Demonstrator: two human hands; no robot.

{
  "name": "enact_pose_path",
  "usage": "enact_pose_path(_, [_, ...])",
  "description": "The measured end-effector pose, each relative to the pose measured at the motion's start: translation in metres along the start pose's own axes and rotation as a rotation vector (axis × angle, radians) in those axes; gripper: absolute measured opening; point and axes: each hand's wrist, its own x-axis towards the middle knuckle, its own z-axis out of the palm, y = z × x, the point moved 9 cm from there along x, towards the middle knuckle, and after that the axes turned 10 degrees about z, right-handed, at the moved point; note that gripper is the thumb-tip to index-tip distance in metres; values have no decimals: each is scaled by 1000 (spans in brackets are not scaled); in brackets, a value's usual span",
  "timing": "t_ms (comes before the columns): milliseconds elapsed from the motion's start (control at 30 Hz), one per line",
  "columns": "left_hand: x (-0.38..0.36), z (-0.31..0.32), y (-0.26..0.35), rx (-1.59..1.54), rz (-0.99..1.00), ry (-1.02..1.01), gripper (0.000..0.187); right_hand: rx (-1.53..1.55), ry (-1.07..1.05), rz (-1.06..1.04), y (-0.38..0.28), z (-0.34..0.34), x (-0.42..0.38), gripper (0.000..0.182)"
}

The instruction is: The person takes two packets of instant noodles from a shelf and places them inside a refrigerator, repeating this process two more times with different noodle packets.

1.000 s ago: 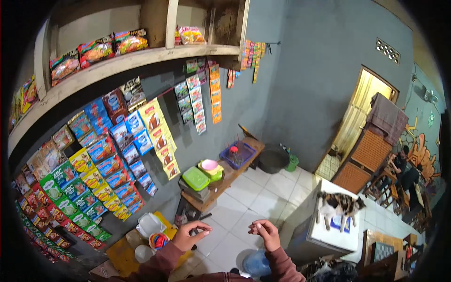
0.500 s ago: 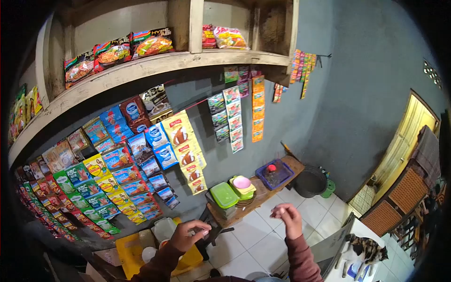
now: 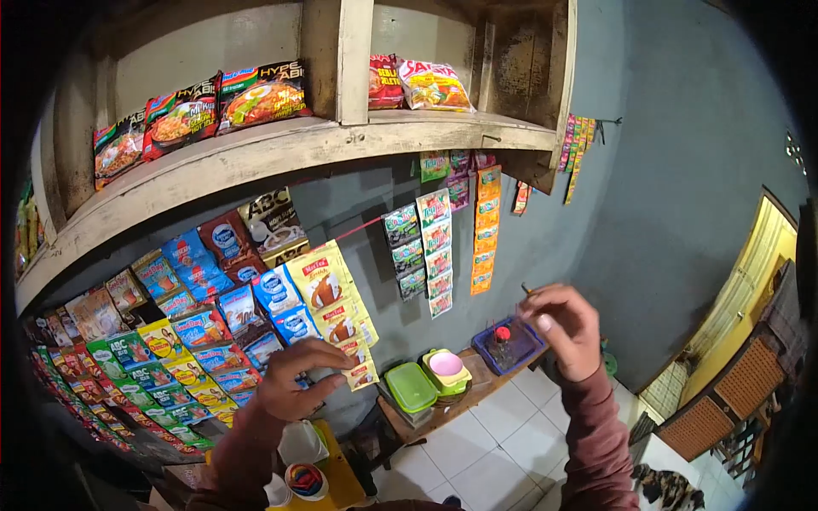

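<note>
My left hand (image 3: pixel 298 379) is raised with curled fingers and the thumb apart, nothing showing between them. Its fingertips overlap the lower end of a strip of yellow tea sachets (image 3: pixel 324 289) hanging on the wall. Beside that strip hang blue-and-white sachets (image 3: pixel 277 289). Higher and to the right, my right hand (image 3: pixel 569 332) pinches a small, thin, dark thing (image 3: pixel 527 290) between thumb and fingers; what it is I cannot tell. Behind this hand, a blue basket (image 3: pixel 537 347) with a red-topped item (image 3: pixel 502 334) sits on a wooden bench.
Overhead runs a wooden shelf (image 3: pixel 239 157) with noodle packs (image 3: pixel 262 95) and a snack bag (image 3: pixel 433 85). More sachet strips (image 3: pixel 434 247) hang on the wall. On the bench (image 3: pixel 422 423) stand green containers (image 3: pixel 411 386). A cat (image 3: pixel 669 487) lies at lower right.
Both hands have risen, the right one also moving right. The small dark thing now shows in the right fingers. The view has shifted, bringing the shelf lower and the cat partly out of frame.
</note>
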Motion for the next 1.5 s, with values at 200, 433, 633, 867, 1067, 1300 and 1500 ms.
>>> enact_pose_path(200, [96, 3, 66, 293, 351, -59, 24, -52, -96, -292, -44, -36, 82, 18])
enact_pose_path(433, [230, 35, 124, 841, 516, -26, 25, -231, -140, -608, -80, -71, 167, 14])
enact_pose_path(633, [342, 25, 81, 1237, 437, -38, 43, -439, -154, -814, -85, -77, 221, 14])
enact_pose_path(867, [412, -11, 1, 1545, -123, -347, 70, -801, 14, -996, -85, -70, 276, 23])
enact_pose_path(1067, [424, -7, -1, 1573, -298, -380, 82, -858, -43, -725, -65, -51, 329, 43])
enact_pose_path(1300, [433, 15, 6, 1195, 79, -263, 64, -569, -93, -700, -54, -37, 368, 80])
enact_pose_path(1500, [434, 19, 17, 1072, 275, -246, 48, -344, -241, -548, -41, -43, 381, 78])
